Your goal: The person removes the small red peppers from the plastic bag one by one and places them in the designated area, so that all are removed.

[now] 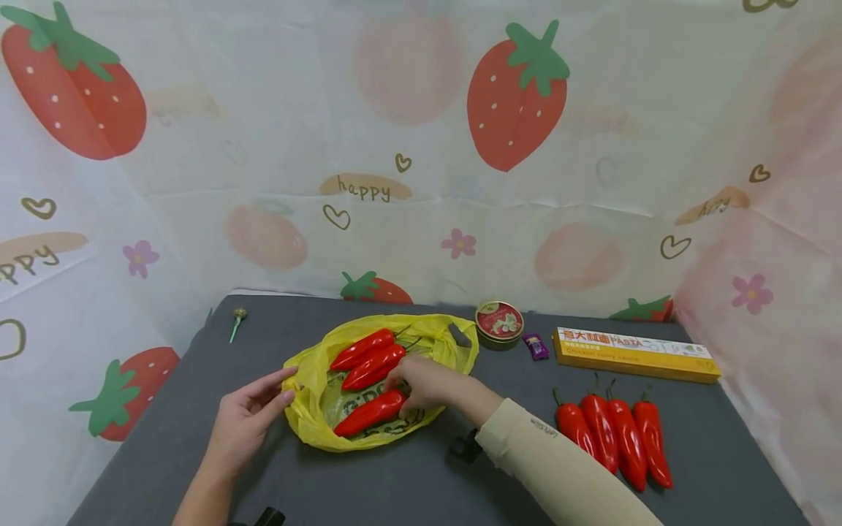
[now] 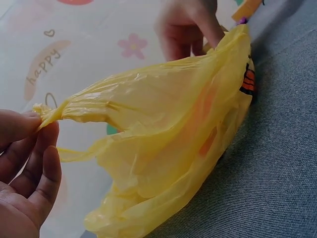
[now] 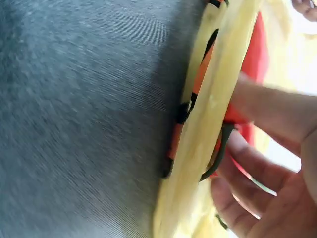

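A yellow plastic bag (image 1: 302,424) lies with its mouth spread wide on the dark table. Inside are two glossy red chili peppers (image 1: 373,367) side by side, and a third chili pepper (image 1: 370,414) nearer the front. My left hand (image 1: 245,420) pinches the bag's left edge between thumb and fingers; the left wrist view shows the plastic (image 2: 143,94) stretched from the fingertips. Reaching into the bag from the right, my right hand (image 1: 427,381) grips the front pepper near its stem end. In the right wrist view the bag's rim hides part of that pepper (image 3: 255,54).
Several more red chili peppers (image 1: 625,438) lie in a row at the right. Behind them is a yellow pasta box (image 1: 634,356). A round tin (image 1: 500,325) and a purple wrapped candy (image 1: 536,347) sit behind the bag's right side. A small green-stemmed item (image 1: 237,321) lies back left.
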### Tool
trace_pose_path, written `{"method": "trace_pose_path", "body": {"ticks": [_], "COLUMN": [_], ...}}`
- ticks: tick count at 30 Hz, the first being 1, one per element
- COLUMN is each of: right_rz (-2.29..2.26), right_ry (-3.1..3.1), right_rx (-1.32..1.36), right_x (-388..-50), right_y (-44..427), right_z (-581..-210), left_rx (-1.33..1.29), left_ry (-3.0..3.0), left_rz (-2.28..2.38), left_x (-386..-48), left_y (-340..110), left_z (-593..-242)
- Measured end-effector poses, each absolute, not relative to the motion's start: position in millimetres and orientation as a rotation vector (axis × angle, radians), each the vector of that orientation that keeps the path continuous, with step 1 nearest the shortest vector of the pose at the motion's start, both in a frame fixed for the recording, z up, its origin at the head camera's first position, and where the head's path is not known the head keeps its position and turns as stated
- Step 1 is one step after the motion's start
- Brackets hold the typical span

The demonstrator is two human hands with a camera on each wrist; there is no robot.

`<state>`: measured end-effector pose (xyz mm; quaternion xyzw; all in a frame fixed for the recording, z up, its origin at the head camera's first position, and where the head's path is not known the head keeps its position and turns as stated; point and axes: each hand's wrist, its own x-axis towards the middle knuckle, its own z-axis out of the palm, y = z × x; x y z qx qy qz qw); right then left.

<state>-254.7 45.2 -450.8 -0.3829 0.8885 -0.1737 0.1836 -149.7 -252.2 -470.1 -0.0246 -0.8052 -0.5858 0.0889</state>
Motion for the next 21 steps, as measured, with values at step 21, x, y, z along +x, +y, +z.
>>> {"method": "trace_pose_path", "body": {"ticks": [21], "right_rz": [-1.412], "right_ry": [2.374], "right_rx": [-0.668], "right_x": [-246.3], "right_y": [123.9], "right_z": [-428.0], "left_rx": [-0.064], "left_ry": [-2.403], "left_rz": [-1.767], "left_x": [-149.5], "left_y": [-250.0], "left_z": [-468.1]}}
